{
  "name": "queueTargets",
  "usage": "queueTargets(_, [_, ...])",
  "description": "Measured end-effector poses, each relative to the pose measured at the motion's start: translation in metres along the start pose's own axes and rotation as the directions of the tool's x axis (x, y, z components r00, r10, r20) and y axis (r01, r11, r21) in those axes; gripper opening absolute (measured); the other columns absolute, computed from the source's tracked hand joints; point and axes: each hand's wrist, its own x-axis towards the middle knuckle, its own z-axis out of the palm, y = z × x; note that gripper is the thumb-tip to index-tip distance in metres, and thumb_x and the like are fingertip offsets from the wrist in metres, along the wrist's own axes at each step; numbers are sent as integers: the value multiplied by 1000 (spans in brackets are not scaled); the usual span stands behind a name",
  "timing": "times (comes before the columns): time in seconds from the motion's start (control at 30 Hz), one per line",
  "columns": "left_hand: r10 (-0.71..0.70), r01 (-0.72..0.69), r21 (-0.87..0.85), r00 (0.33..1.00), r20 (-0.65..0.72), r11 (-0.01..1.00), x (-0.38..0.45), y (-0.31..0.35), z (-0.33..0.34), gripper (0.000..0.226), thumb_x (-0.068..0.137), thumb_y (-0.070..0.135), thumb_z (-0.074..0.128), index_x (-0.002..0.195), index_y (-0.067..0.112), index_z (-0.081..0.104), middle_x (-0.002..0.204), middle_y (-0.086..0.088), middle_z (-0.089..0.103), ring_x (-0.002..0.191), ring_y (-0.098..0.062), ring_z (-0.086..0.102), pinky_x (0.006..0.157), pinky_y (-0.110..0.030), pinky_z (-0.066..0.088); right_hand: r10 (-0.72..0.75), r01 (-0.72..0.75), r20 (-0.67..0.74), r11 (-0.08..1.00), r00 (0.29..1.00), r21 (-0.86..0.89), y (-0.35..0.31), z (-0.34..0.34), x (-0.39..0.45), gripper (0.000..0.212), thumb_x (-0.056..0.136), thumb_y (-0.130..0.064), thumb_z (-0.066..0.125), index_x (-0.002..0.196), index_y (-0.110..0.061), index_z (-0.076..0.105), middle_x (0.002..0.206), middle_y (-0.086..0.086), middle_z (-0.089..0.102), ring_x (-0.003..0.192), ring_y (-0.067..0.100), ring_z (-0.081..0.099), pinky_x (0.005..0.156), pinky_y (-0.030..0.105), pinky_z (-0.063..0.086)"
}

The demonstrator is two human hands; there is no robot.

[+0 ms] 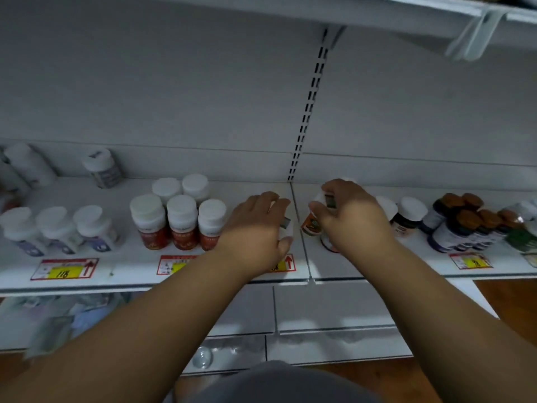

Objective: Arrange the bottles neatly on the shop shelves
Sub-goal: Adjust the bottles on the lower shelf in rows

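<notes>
Both hands work at the middle of the white metal shop shelf point(145, 271), near the seam where its two boards meet. The left hand point(255, 228) curls over a small white-capped bottle point(286, 225) that is almost wholly hidden under the palm; only a sliver of cap and label shows at the fingertips, so the grip looks closed on it, though how firmly I cannot tell. The right hand point(348, 216) closes round a white-capped bottle with an orange and green label point(310, 225), which tilts leftward out of the fingers, and seemingly covers a second bottle beneath the palm, just beside it. The main risk is that tilted bottle: held high and leaning, it could slip or topple on release and roll toward the shelf's front edge. The left wrist also sits close to the cluster of red-labelled, white-capped bottles point(181, 222), and a sideways sweep could knock the nearest over. The dark bottles with brown caps point(462, 225) toward the right end stand well apart from the hands.
</notes>
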Motion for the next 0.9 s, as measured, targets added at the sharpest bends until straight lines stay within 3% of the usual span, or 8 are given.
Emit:
queueTargets(0.17, [-23,-6,170,985,168,985,8,-3,21,64,89,45,53,145,19,37,134,-10,52,116,-33,51,93,-43,41,-33,39,191,999,981,-24,13,39,-8,39,88,-29,65,117,-3,60,108,18,60,97,36,58,79,41,48])
queueTargets(0.4, [-65,1,255,968,242,967,11,-7,26,67,92,33,53,149,19,19,138,-9,44,122,-31,42,97,-40,37,-26,5,391,998,920,57,20,52,-1,53,88,-21,59,138,-13,44,124,13,50,110,29,52,85,30,41])
queueTargets(0.53, [-71,10,250,969,237,968,11,-7,27,67,92,35,52,149,19,20,138,-8,44,122,-30,42,97,-39,36,-57,35,376,997,925,63,22,52,-3,54,88,-18,59,138,-11,44,124,14,50,110,29,52,85,30,39])
queueTargets(0.63, [-56,12,204,975,214,979,8,-4,22,69,87,37,59,146,12,34,130,-13,52,114,-35,50,92,-43,41,-67,58,347,998,935,37,17,50,-7,52,88,-22,55,137,-8,46,117,17,54,103,34,55,82,35,46])
queueTargets(0.73, [-7,-2,100,995,96,995,4,-2,10,67,72,32,67,131,3,53,111,-17,62,96,-38,59,78,-44,49,-75,84,219,996,973,-34,5,39,-2,52,82,-29,42,125,-4,54,101,18,58,84,37,57,67,37,48])
queueTargets(0.9, [-42,41,-8,986,-162,999,-4,-18,-43,51,71,23,59,119,6,61,108,-13,62,97,-32,56,80,-39,48,-171,163,130,984,977,72,-37,22,30,38,92,-25,52,128,-14,52,116,8,53,107,26,51,75,26,35])
